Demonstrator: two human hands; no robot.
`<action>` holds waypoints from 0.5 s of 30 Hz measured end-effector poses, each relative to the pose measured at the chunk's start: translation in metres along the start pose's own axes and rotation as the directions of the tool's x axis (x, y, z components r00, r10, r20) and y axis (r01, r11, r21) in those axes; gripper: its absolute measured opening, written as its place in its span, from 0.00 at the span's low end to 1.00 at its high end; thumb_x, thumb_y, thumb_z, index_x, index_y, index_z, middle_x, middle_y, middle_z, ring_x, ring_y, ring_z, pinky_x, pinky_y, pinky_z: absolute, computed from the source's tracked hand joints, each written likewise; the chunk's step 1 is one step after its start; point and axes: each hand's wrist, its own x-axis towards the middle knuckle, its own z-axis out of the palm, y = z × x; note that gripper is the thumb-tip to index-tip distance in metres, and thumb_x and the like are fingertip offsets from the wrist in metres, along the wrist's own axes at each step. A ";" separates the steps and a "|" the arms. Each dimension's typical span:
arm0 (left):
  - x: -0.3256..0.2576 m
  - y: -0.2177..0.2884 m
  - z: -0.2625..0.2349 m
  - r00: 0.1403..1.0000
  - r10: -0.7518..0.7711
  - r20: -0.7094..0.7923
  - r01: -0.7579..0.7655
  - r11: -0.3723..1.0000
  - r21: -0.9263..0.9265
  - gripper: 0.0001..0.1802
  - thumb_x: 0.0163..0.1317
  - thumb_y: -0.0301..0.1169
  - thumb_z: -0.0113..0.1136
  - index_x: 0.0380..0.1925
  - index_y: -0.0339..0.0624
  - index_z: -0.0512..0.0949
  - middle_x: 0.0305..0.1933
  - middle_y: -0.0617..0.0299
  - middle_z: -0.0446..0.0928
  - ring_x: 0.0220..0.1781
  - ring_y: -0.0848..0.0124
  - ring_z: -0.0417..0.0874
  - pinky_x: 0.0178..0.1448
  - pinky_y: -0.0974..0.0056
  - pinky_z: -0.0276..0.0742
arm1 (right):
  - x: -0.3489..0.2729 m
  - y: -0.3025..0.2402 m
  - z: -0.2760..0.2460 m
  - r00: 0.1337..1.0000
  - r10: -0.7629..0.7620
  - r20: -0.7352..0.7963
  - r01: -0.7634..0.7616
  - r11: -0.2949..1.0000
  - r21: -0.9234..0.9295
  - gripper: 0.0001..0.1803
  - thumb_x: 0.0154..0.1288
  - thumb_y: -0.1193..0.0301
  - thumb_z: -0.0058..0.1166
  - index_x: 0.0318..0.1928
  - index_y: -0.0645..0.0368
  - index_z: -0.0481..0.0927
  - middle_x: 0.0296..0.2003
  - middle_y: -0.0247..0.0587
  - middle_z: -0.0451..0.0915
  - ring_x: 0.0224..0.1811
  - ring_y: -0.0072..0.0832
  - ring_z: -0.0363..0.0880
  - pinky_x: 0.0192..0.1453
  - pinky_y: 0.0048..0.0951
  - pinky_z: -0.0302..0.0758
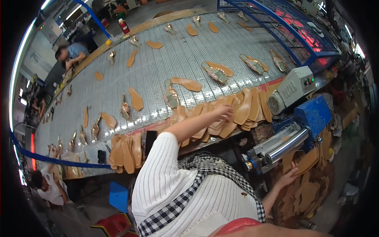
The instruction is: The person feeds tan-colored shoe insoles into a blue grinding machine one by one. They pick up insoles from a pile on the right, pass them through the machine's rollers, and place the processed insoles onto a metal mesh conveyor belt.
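Note:
My left hand (224, 113) reaches over a long row of tan shoe insoles (242, 111) that overlap along the near edge of the conveyor. Its fingers look loosely spread at the top of the pile, with nothing visible gripped in them. Down at the right, below the roller machine (287, 143), my right hand (291, 173) pinches the edge of one tan insole (307, 161). More insoles (306, 193) lie heaped beneath that hand.
Sandal uppers (217, 72) and loose insoles (186, 83) lie spaced out on the mesh conveyor (158, 67). A dark phone (150, 141) rests beside another insole stack (126, 152). A grey motor housing (291, 90) stands right of the pile. Another person (74, 53) works across the belt.

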 end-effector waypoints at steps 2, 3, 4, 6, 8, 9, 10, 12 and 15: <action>0.013 -0.011 0.058 0.704 0.590 0.395 -0.671 0.369 0.643 0.35 0.52 0.40 0.59 0.58 0.37 0.60 0.51 0.50 0.69 0.51 0.61 0.72 0.53 0.59 0.70 | 0.002 -0.004 0.028 0.995 -0.076 0.057 0.078 0.997 -0.026 0.24 0.71 0.62 0.32 0.51 0.74 0.65 0.46 0.51 0.74 0.48 0.32 0.72 0.55 0.30 0.66; -0.004 0.005 0.096 0.394 0.682 0.616 -0.868 0.055 0.494 0.36 0.49 0.39 0.60 0.58 0.41 0.62 0.54 0.49 0.68 0.58 0.60 0.67 0.61 0.59 0.62 | 0.000 -0.009 0.028 0.998 -0.043 0.056 0.041 0.999 0.026 0.24 0.71 0.61 0.31 0.52 0.74 0.63 0.46 0.51 0.73 0.48 0.32 0.71 0.55 0.30 0.65; -0.034 0.031 0.132 0.169 0.662 0.730 -0.852 -0.275 0.446 0.35 0.47 0.37 0.60 0.57 0.44 0.63 0.55 0.51 0.67 0.58 0.60 0.67 0.58 0.61 0.64 | -0.006 -0.015 0.025 0.999 -0.004 0.045 0.000 0.997 0.075 0.24 0.72 0.61 0.30 0.53 0.74 0.62 0.46 0.51 0.73 0.48 0.33 0.71 0.55 0.31 0.65; -0.049 0.045 0.158 -0.046 0.507 0.861 -0.787 -0.549 0.281 0.33 0.46 0.34 0.59 0.56 0.48 0.64 0.56 0.56 0.68 0.58 0.62 0.68 0.54 0.62 0.69 | -0.007 -0.018 0.021 0.996 0.041 0.076 -0.053 0.985 0.162 0.25 0.72 0.60 0.29 0.54 0.73 0.61 0.46 0.50 0.72 0.48 0.34 0.71 0.54 0.31 0.66; -0.033 0.046 0.172 -0.097 0.384 0.918 -0.877 -0.469 0.103 0.31 0.46 0.31 0.58 0.56 0.51 0.66 0.57 0.60 0.68 0.58 0.63 0.68 0.51 0.62 0.71 | -0.004 -0.021 0.017 0.991 0.052 0.125 -0.079 0.971 0.225 0.26 0.72 0.60 0.28 0.55 0.73 0.60 0.46 0.50 0.72 0.47 0.35 0.72 0.52 0.31 0.67; -0.021 0.034 0.167 0.022 0.430 0.902 -0.901 -0.382 0.204 0.30 0.48 0.27 0.55 0.56 0.50 0.65 0.56 0.63 0.70 0.56 0.62 0.70 0.47 0.61 0.73 | -0.003 -0.025 0.015 0.984 0.088 0.156 -0.121 0.969 0.216 0.26 0.72 0.59 0.27 0.55 0.72 0.60 0.46 0.49 0.72 0.46 0.34 0.72 0.50 0.31 0.68; -0.017 0.025 0.157 0.175 0.478 0.861 -0.929 -0.210 0.305 0.30 0.48 0.26 0.55 0.56 0.49 0.65 0.56 0.63 0.70 0.56 0.61 0.70 0.47 0.61 0.73 | -0.002 -0.032 0.012 0.974 0.124 0.188 -0.163 0.965 0.206 0.27 0.72 0.58 0.27 0.55 0.72 0.60 0.45 0.49 0.72 0.45 0.34 0.72 0.48 0.30 0.68; -0.017 0.017 0.141 0.448 0.463 0.765 -0.889 0.143 0.435 0.31 0.47 0.23 0.54 0.56 0.49 0.65 0.56 0.63 0.70 0.55 0.59 0.70 0.48 0.59 0.72 | 0.002 -0.035 0.005 0.968 0.163 0.190 -0.201 0.958 0.205 0.28 0.72 0.56 0.26 0.56 0.72 0.60 0.45 0.48 0.72 0.44 0.33 0.72 0.45 0.29 0.68; -0.033 -0.006 0.111 0.536 0.504 0.678 -0.839 0.411 0.357 0.35 0.44 0.18 0.52 0.57 0.49 0.62 0.49 0.59 0.73 0.47 0.61 0.75 0.49 0.61 0.71 | 0.008 -0.022 -0.004 0.961 0.137 0.240 -0.187 0.962 0.199 0.36 0.69 0.48 0.20 0.54 0.71 0.64 0.46 0.47 0.72 0.43 0.30 0.71 0.42 0.27 0.68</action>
